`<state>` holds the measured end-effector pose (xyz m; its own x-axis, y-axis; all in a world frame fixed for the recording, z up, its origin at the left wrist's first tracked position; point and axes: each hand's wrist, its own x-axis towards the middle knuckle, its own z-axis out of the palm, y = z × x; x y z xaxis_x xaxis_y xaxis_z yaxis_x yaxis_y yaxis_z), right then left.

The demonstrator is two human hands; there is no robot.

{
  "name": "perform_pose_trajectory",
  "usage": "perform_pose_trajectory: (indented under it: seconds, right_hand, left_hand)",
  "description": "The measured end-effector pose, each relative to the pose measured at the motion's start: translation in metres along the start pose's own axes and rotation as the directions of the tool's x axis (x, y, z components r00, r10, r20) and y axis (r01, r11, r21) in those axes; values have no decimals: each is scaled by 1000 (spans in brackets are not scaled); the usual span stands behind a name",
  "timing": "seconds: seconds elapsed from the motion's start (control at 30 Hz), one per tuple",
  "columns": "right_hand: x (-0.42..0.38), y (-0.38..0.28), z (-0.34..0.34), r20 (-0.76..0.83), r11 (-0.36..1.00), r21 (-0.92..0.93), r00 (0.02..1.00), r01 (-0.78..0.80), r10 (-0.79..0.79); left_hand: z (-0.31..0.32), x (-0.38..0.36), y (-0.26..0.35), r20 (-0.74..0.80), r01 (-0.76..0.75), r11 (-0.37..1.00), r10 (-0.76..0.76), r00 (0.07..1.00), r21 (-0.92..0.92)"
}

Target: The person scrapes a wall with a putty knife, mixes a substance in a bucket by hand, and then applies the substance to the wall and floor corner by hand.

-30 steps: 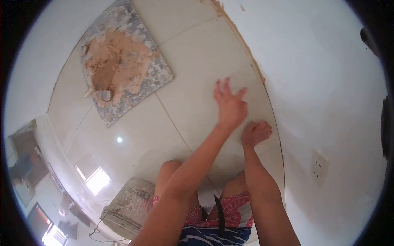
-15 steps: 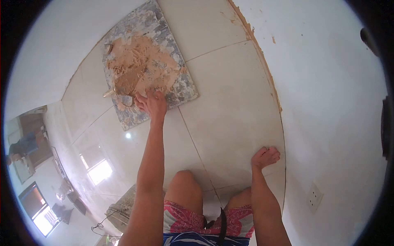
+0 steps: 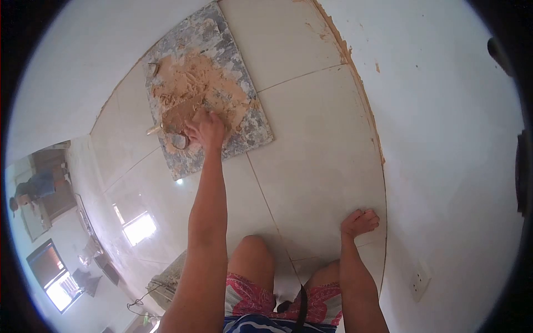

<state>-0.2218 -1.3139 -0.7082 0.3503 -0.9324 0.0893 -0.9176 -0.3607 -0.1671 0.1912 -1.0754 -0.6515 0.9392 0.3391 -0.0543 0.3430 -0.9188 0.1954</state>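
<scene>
My left hand [image 3: 206, 133] reaches over the lower part of a stained, rectangular board [image 3: 255, 125], fingers apart and bent, close to a smear of orange-brown paste [image 3: 191, 77]. Beside its fingertips lies a paste-covered flat tool [image 3: 176, 115] with a light handle sticking out to the left. A small round object [image 3: 179, 141] rests just left of the hand. Another small object [image 3: 153, 69] is at the board's upper left. Near the right wall, my right hand [image 3: 361, 223] is low over the tiled floor, its fingers curled in, with nothing visible in them.
Orange-brown residue [image 3: 345, 53] lines the foot of the right wall, which has a socket [image 3: 420, 283]. A grey block-like object with wire [image 3: 166, 282] sits at lower left. At far left are a window [image 3: 55, 277] and a person [image 3: 36, 188] in the distance.
My left hand has moved slightly farther onto the board, towards the flat tool and paste. The view has shifted a little, and my right hand appears slightly lower with its fingers more curled.
</scene>
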Motion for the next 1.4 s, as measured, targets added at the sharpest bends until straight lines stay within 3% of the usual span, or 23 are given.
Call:
perform_pose_trajectory:
  seconds: [0.1, 0.17, 0.2, 0.37, 0.57, 0.7, 0.8, 0.87, 0.97, 1.0, 1.07, 1.1, 1.13, 1.2, 1.23, 1.3, 1.4]
  right_hand:
    - [0, 4, 3, 54, 999, -38, 999, -4, 6]
    - [-1, 1, 4, -16, 999, -31, 1000, -24, 23]
    - [-1, 0, 3, -16, 999, -33, 1000, -22, 22]
    - [0, 3, 5, 12, 999, -36, 999, -34, 35]
    - [1, -2, 0, 24, 999, -23, 999, -46, 47]
    - [0, -2, 0, -16, 998, -46, 999, -50, 49]
    - [1, -3, -2, 3, 996, -72, 999, -49, 49]
    - [-1, 1, 2, -81, 1000, -3, 997, -6, 5]
    - [0, 1, -1, -95, 998, 56, 995, 28, -23]
    - [1, 2, -4, -105, 999, 47, 994, 23, -18]
    - [2, 9, -12, -42, 982, 150, 993, 114, -109]
    - [5, 17, -19, 52, 968, 217, 988, 129, -143]
    - [3, 31, -20, 46, 969, 213, 989, 126, -138]
    - [-7, 64, -22, -89, 951, 247, 982, 184, -167]
    - [-16, 77, -24, -83, 952, 244, 982, 186, -170]
    - [-36, 92, -33, 27, 978, 64, 980, -199, 198]
    - [-38, 98, -25, -66, 989, 29, 987, -143, 145]
  left_hand:
    - [5, 0, 4, 6, -99, 994, 100, 995, -55]
    - [9, 6, 5, -65, 57, 992, -65, 996, -116]
    - [9, 8, 7, -63, 59, 991, -66, 996, -116]
    - [17, 17, 33, 75, 259, 960, -253, 965, -102]
    - [10, 20, 54, 84, 330, 934, -321, 944, -137]
    - [-2, 20, 50, 70, 286, 943, -278, 958, -170]
    - [10, 17, 43, 162, 198, 860, -137, 977, -470]
    - [45, 1, 40, 10, -58, 804, 79, 997, -592]
    - [59, -94, 63, -2, -298, 631, 426, 905, -717]
    - [51, -142, 81, -21, -320, 588, 457, 889, -743]
    - [35, -217, 101, 24, -479, 607, 634, 773, -634]
    - [35, -251, 105, 8, -519, 577, 673, 739, -631]
    - [37, -276, 111, -12, -562, 544, 711, 703, -623]
    - [36, -314, 122, 6, -574, 518, 746, 666, -635]
    - [36, -331, 125, 23, -584, 495, 775, 632, -644]
    - [45, -353, 130, 58, -575, 510, 778, 625, -639]
    - [64, -358, 151, 30, -598, 517, 771, 636, -612]
